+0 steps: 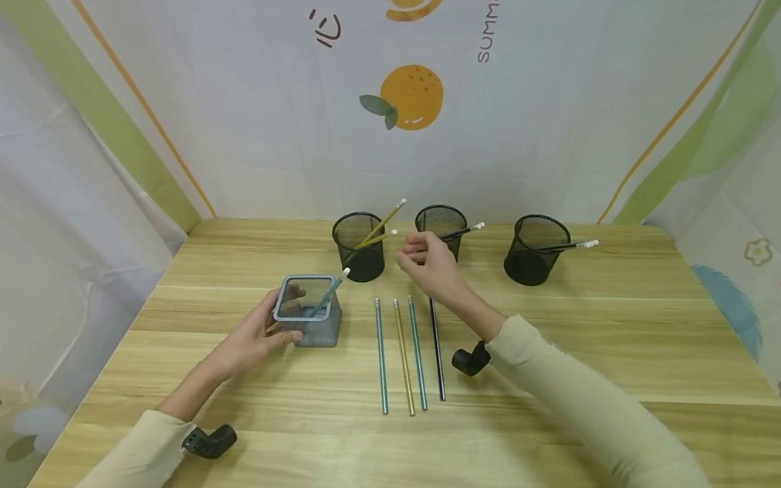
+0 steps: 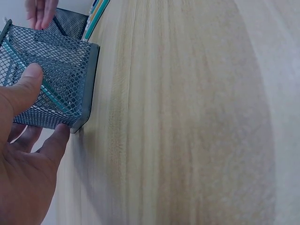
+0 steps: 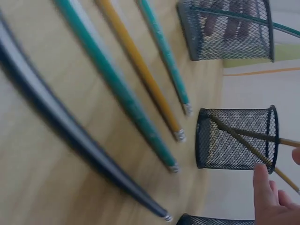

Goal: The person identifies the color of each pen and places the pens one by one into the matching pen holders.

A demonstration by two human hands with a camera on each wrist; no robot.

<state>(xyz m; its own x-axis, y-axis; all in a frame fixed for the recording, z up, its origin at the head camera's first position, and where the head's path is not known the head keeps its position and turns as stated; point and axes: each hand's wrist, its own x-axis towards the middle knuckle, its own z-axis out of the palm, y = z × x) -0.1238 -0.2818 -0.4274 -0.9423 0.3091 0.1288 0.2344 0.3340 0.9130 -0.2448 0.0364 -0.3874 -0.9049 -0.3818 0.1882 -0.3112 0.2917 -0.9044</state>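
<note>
My left hand [image 1: 252, 344] grips a square grey mesh pencil holder [image 1: 317, 334], thumb on one side and fingers on the other. A teal pencil [image 2: 51, 93] leans inside it. My right hand [image 1: 436, 267] hovers in front of the middle black round mesh cup [image 1: 441, 221] with nothing seen in its fingers; one finger [image 3: 263, 187] is extended. Two yellow pencils [image 1: 377, 235] stand in the left round cup [image 1: 362, 265]. Below my right hand lie a dark blue pencil [image 1: 437, 353], a teal pencil [image 1: 418, 353], a yellow pencil [image 1: 404, 358] and another teal pencil [image 1: 381, 356], side by side.
The right black mesh cup [image 1: 528, 264] holds dark pencils [image 1: 568, 246] leaning right. A dark pencil [image 1: 464, 231] also leans in the middle cup. Behind the wooden table [image 1: 318, 431] hangs a white printed curtain [image 1: 249, 108].
</note>
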